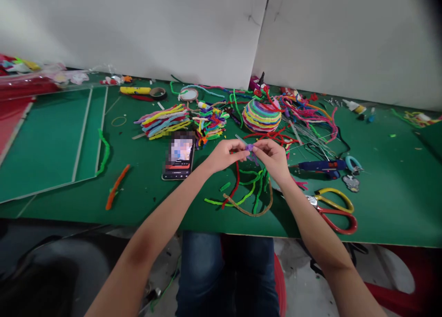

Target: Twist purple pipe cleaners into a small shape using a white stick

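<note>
Green felt-covered surface [380,179] is carrying loose stems while the left hand [224,155] and right hand [272,158] are pinching closed on a small, barely begun purple fuzzy pipe-cleaner twist [249,148].

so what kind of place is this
Probably a craft workbench. The green table is strewn with piles of coloured pipe cleaners, with scissors and a glue gun nearby. The left hand and right hand pinch a small purple piece.

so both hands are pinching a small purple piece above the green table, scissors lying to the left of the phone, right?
Not quite. In the head view the scissors lie far right of the phone, beside the right hand. The rest holds: left hand and right pinch the purple piece over the green table.
</note>
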Available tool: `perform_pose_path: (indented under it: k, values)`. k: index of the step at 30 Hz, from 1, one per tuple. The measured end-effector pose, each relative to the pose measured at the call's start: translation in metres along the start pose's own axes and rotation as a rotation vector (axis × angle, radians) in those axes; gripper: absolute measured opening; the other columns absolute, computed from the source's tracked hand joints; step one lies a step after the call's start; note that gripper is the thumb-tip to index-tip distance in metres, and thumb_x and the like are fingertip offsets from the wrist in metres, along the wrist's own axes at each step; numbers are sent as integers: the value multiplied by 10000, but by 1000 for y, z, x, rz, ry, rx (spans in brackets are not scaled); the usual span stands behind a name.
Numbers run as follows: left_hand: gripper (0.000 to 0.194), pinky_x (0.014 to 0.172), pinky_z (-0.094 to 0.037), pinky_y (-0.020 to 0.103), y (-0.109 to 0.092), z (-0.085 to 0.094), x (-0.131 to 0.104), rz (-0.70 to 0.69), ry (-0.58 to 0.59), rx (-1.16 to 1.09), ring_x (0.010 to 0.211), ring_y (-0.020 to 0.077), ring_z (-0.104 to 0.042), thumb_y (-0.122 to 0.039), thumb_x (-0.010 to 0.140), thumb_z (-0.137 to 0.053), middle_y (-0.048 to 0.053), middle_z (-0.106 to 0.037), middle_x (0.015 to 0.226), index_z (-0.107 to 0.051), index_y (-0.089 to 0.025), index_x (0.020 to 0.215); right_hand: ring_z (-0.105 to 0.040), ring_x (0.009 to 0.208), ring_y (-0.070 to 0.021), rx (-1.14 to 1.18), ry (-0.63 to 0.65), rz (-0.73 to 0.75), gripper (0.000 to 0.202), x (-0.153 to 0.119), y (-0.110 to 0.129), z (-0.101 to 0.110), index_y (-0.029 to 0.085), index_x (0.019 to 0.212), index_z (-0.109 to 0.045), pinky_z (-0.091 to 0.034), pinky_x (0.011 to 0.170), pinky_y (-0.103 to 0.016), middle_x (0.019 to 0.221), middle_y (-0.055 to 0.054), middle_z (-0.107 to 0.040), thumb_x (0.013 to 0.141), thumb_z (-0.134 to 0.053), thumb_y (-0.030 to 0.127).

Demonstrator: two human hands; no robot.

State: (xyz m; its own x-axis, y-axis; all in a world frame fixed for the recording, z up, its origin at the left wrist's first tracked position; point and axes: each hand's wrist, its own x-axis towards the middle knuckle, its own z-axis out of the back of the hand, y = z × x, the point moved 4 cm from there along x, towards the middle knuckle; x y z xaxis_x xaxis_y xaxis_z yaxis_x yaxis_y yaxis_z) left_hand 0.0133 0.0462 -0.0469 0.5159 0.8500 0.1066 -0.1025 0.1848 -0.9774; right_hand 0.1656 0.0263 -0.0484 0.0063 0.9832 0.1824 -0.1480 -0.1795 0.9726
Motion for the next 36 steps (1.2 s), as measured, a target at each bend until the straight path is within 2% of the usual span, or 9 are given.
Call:
perform_pose_path:
  k: [6,10,14,19,24,27,31,36]
  values:
    - [288,456,-370,178,4,-2,1,81,49,-152,630,104,-573,-411,753,-623,40,-632,706,-581,-134,820,-553,603,-100,40,-35,-6,302,-2,-3,-2,214,813,-607,-458,567,-245,725,10,-646,696,-695,478]
    - [323,443,-355,170,10,-2,1,127,52,-275,616,95,-552,-448,728,-642,13,-593,667,-581,-144,820,-610,684,-120,79,20,19,308,-2,1,-3,221,835,-604,-504,644,-266,780,1,-667,683,-717,464]
    - [345,480,-382,164,12,-5,0,132,57,-331,599,68,-517,-467,705,-679,-12,-563,677,-558,-153,783,-621,657,-125,90,31,-1,338,-4,1,-5,224,815,-593,-518,617,-270,733,13,-664,648,-738,481]
    - [344,614,-489,203,10,-11,-3,152,103,-425,722,91,-584,-447,705,-700,2,-596,771,-528,-156,769,-613,593,-127,97,-80,5,279,-6,-3,-6,217,758,-616,-526,599,-292,704,10,-676,651,-744,442]
    - [316,464,-349,156,10,-10,-2,139,107,-380,590,78,-577,-424,744,-671,4,-604,654,-516,-149,762,-620,630,-141,-26,-170,73,139,-10,-1,-3,213,753,-675,-504,605,-294,732,-13,-700,684,-722,325]
    - [330,446,-296,159,11,-11,-1,158,97,-369,561,61,-551,-416,732,-677,20,-625,706,-488,-147,713,-632,642,-153,-137,-191,125,76,-11,3,-2,221,730,-692,-488,588,-292,727,-14,-714,701,-701,290]
    - [295,466,-314,170,11,-14,-1,187,14,-343,529,37,-480,-396,732,-668,3,-622,737,-499,-154,719,-666,719,-182,-291,-226,232,76,-13,8,0,247,757,-723,-507,625,-312,777,-19,-734,742,-669,298]
    - [258,492,-353,200,12,-16,0,137,-218,-305,519,56,-469,-403,747,-646,-41,-550,627,-536,-171,723,-676,875,-193,-256,-165,208,173,-14,5,-8,260,916,-728,-538,789,-348,961,-32,-732,794,-618,315]
